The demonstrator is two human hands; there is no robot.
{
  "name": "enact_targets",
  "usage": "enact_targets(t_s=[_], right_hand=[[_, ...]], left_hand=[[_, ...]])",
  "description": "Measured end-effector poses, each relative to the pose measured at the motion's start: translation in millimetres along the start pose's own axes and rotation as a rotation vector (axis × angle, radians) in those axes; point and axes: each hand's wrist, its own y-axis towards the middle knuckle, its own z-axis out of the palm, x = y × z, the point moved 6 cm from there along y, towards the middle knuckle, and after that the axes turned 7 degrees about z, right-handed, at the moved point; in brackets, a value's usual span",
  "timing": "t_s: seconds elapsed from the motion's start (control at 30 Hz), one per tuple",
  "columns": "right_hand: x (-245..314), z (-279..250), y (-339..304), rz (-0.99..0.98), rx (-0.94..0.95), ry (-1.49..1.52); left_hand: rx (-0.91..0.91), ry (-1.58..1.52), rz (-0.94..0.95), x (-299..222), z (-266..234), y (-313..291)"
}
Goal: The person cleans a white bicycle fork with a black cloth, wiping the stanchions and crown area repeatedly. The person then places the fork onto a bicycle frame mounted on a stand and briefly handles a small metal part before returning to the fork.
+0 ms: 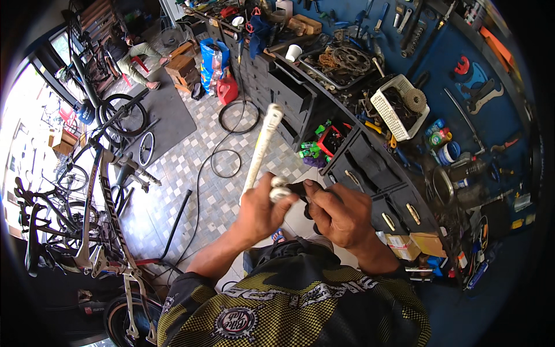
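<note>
In my left hand (259, 211) is a long cream-white bar-like part (263, 141), probably from a bicycle frame. Its far end, with a rounded lug, points up and away from me, and pale rounded ends show by my thumb. My fingers are closed around the near end. Close to it on the right, my right hand (341, 211) pinches a small black piece (299, 188) against or beside the pale ends. Whether that piece is a cloth or a tool I cannot tell, as my fingers hide most of it.
A dark workbench (370, 156) with drawers curves along the right, bearing a white basket (399, 107) of parts and a tray (338, 63). A bicycle frame (107, 202) stands left. A black hose (199, 214) lies on the tiles. Another person (136, 55) sits far left.
</note>
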Motion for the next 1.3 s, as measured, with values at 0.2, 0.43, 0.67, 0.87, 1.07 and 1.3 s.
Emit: enact_targets(t_s=[0.2, 0.43, 0.67, 0.87, 1.07, 1.3], right_hand=[[-2.0, -10.1, -1.3, 0.004, -0.072, 0.063], [11.6, -14.9, 0.3, -0.037, -0.066, 0.013], [17.4, -9.8, 2.6, -0.076, 0.032, -0.011], [18.6, -4.3, 1.4, -0.037, 0.129, -0.014], [16.2, -3.0, 1.6, 0.002, 0.096, 0.075], [21.1, -2.4, 1.0, -0.006, 0.040, 0.081]], left_hand=[[0.019, -0.061, 0.060, -8.2, -10.8, 5.5], [0.040, -0.098, 0.049, -14.6, -5.1, 6.9], [0.129, -0.013, 0.117, -8.7, 2.2, 1.1], [0.113, 0.030, 0.180, -6.2, -1.1, 3.0], [0.088, 0.007, 0.145, -9.5, -5.2, 3.6], [0.071, -0.025, 0.125, -12.3, -3.5, 7.0]])
